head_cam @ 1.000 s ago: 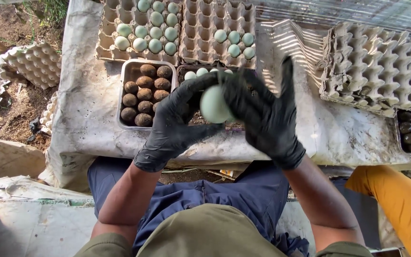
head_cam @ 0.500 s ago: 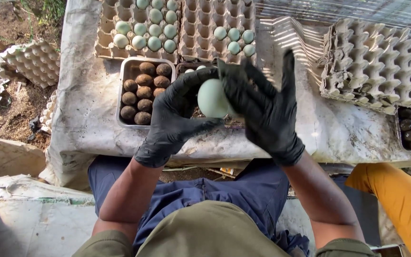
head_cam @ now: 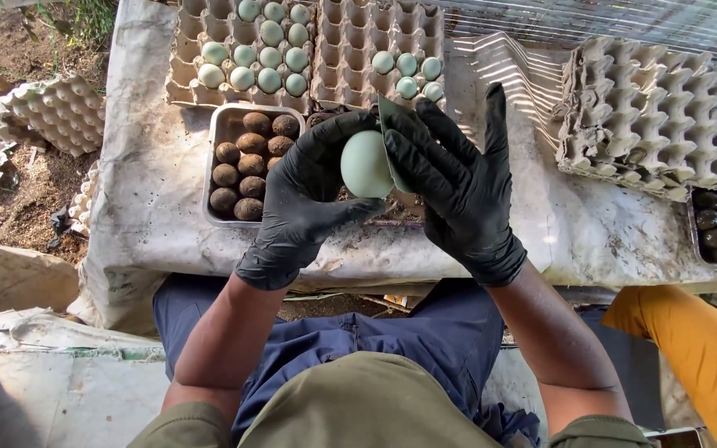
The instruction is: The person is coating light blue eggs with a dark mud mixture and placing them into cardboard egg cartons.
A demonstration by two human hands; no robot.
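- Holding a pale green egg (head_cam: 366, 163) above the table (head_cam: 151, 191): left hand (head_cam: 309, 195) cups it; right hand (head_cam: 450, 187) presses a thin scraper (head_cam: 392, 137) against it.
- Judged fragile, smooth; grip around its middle, lightly.

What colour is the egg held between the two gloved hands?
Pale green, smooth oval egg, clean-shelled; the head view shows it best.

Ten muddy eggs (head_cam: 246, 164), one held egg (head_cam: 366, 163)
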